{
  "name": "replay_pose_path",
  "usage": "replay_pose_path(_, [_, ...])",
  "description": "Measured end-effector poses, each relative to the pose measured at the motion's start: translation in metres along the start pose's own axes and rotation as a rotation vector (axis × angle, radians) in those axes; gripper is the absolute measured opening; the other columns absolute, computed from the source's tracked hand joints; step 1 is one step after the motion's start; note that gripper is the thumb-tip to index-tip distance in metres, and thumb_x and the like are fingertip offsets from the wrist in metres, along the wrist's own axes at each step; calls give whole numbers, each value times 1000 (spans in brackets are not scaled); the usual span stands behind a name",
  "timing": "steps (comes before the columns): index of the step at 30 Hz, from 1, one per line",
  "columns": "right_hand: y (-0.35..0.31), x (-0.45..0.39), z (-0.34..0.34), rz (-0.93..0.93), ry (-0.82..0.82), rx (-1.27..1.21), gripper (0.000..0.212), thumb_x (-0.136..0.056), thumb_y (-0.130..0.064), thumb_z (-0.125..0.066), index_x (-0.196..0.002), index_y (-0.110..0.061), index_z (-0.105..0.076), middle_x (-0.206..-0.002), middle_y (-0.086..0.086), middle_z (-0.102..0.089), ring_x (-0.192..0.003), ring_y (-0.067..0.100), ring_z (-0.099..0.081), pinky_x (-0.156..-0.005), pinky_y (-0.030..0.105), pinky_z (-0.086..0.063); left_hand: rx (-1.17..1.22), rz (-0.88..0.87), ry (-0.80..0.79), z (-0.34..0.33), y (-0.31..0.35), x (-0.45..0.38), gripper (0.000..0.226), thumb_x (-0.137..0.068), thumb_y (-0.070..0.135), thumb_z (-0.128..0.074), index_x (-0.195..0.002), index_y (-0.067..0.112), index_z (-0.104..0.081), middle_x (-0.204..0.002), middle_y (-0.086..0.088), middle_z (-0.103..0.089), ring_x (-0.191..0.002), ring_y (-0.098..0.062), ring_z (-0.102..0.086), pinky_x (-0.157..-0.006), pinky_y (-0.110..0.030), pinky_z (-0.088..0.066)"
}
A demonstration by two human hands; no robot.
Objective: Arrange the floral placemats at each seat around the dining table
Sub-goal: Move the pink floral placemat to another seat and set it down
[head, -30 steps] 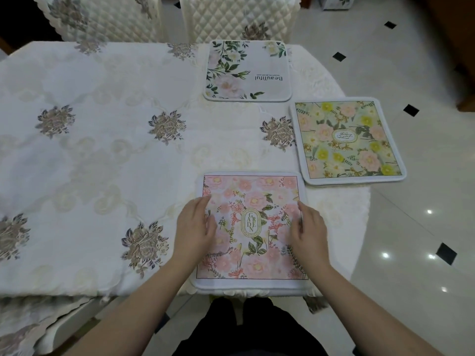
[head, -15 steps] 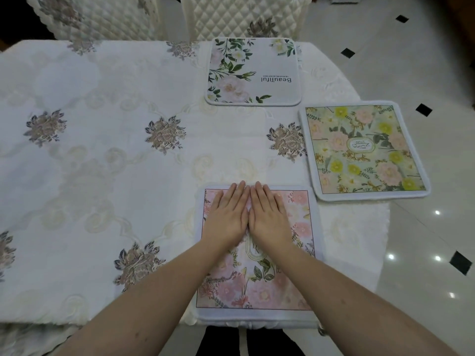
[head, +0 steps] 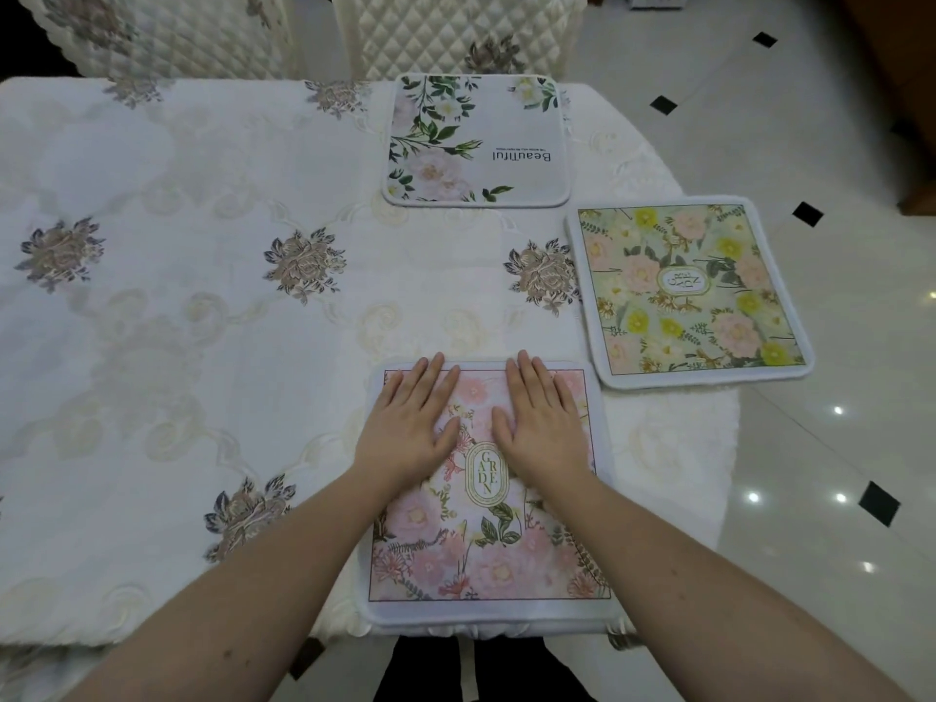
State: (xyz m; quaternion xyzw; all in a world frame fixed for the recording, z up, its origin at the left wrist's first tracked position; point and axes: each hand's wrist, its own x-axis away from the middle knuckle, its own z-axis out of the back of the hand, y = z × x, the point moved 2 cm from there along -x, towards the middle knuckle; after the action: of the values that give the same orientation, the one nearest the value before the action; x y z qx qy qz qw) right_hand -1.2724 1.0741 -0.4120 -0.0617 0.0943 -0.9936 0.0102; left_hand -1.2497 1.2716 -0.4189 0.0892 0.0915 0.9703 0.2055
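Observation:
A pink floral placemat (head: pixel 486 554) marked GARDEN lies at the table's near edge in front of me. My left hand (head: pixel 410 423) and my right hand (head: pixel 544 428) both press flat on its upper half, fingers straight, a small gap between them. A yellow-green floral placemat (head: pixel 684 291) lies at the table's right edge. A white placemat with green leaves (head: pixel 478 141) and the word Beautiful lies at the far edge before a chair.
The dining table (head: pixel 177 321) wears a white embroidered cloth with brown flower motifs. Two quilted cream chairs (head: pixel 445 32) stand at the far side. Glossy floor tiles (head: pixel 835 448) with black diamonds lie to the right.
My hands slid from the mat's sides to its top middle, then spread a little apart, still flat on it. The view has tilted slightly.

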Motion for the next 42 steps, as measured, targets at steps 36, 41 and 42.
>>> replay_pose_path(36, [-28, 80, -15, 16, -29, -26, 65, -98, -46, -29, -156, -18, -19, -163, -1, -15, -150, 13, -9, -121, 40, -8, 18, 66, -7, -14, 30, 76, 64, -100, 48, -27, -157, 22, -18, -165, 1, -10, -152, -16, -7, -123, -40, -7])
replay_pose_path(41, [11, 89, -6, -66, -26, 2, 68, -97, -45, -26, -156, -14, -13, -164, 2, -11, -151, 13, -5, -122, 34, 0, 55, 111, -36, -9, -1, 94, 67, -100, 49, -22, -158, 24, 0, -165, 3, 5, -151, -10, 10, -123, -34, -1])
replay_pose_path(42, [18, 92, -4, -86, -24, -5, 68, -97, -45, -26, -156, -13, -13, -164, 2, -11, -151, 12, -4, -122, 32, 1, 58, 122, -48, -7, -7, 97, 67, -100, 50, -20, -158, 24, 2, -165, 3, 6, -151, -10, 12, -123, -33, 0])
